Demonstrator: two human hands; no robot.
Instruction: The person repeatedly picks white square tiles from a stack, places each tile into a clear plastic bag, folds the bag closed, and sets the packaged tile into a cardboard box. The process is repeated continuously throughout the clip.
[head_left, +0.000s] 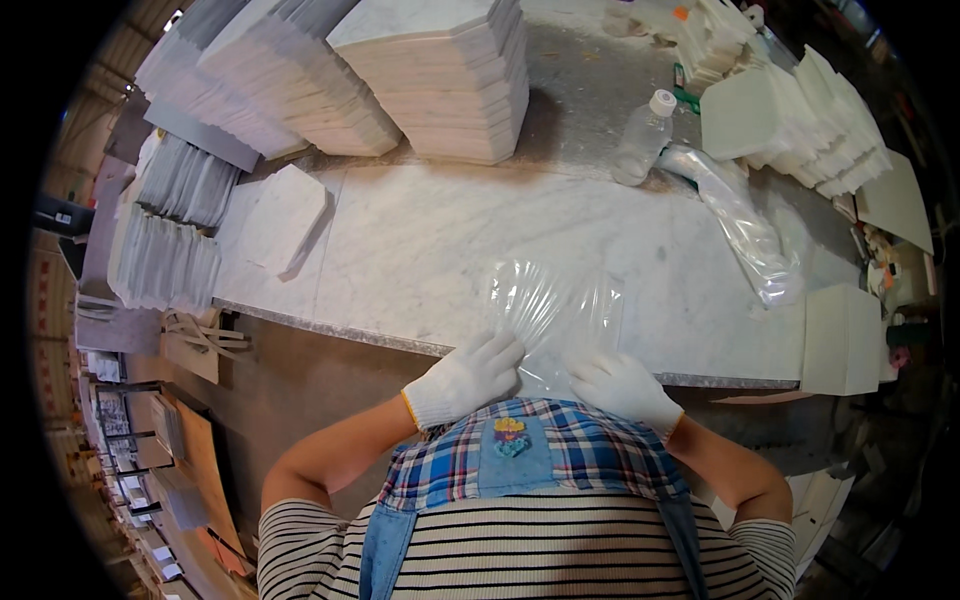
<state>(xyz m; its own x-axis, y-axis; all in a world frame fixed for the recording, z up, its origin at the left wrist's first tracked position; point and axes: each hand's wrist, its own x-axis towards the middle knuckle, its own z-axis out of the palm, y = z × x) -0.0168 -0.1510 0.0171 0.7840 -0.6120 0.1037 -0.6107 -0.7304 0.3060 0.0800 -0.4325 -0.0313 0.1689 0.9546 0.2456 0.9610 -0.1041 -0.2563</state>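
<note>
Item: clear plastic film, lying on the bench at its front edge, likely for your easy reach. Your left hand and right hand, white-gloved: at the film's near sides, probably steadying it; whether the fingers pinch or merely press, cannot tell. Tall tile stack: behind, presumably leaving working room.

Found on pale marbled worktop: clear film at front, loose hexagonal tile left, tile stacks behind, capped bottle, bundled plastic.
</note>
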